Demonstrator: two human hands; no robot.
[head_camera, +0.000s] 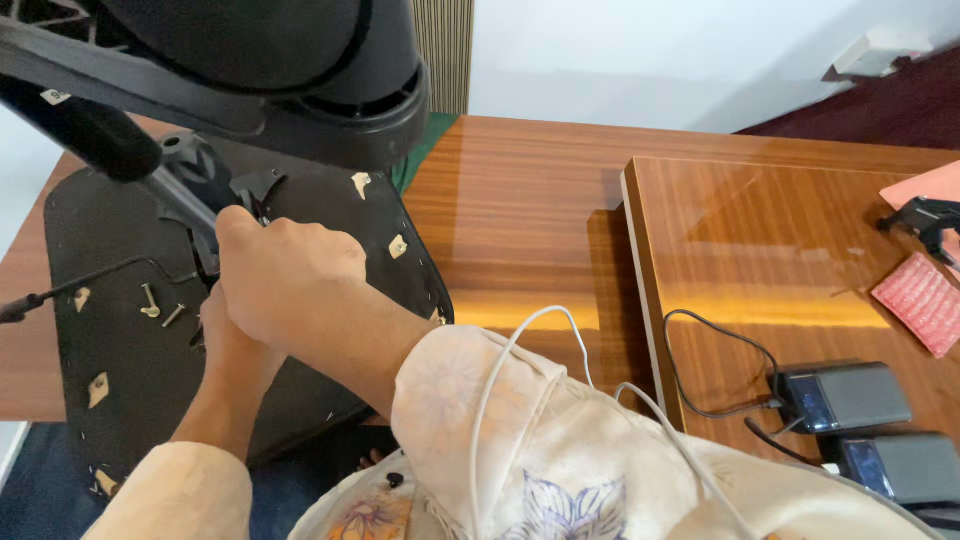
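Note:
An upturned black chair seat (120, 300) lies on the wooden table's left part, its black mechanism and column (180, 180) rising toward the chair base (260, 70) at the top. My right hand (285, 275) is curled around the mechanism near the seat's middle; what its fingers grip is hidden. My left hand (225, 335) sits just under it, mostly covered, pressed against the same spot. Two loose bolts (158, 305) lie on the seat underside to the left of my hands.
A raised wooden desk section (800, 240) fills the right. On it are two dark grey power banks (850, 395) with black cables, a pink textured pad (925, 300) and a black clip (925, 220). White cables hang over my sleeve.

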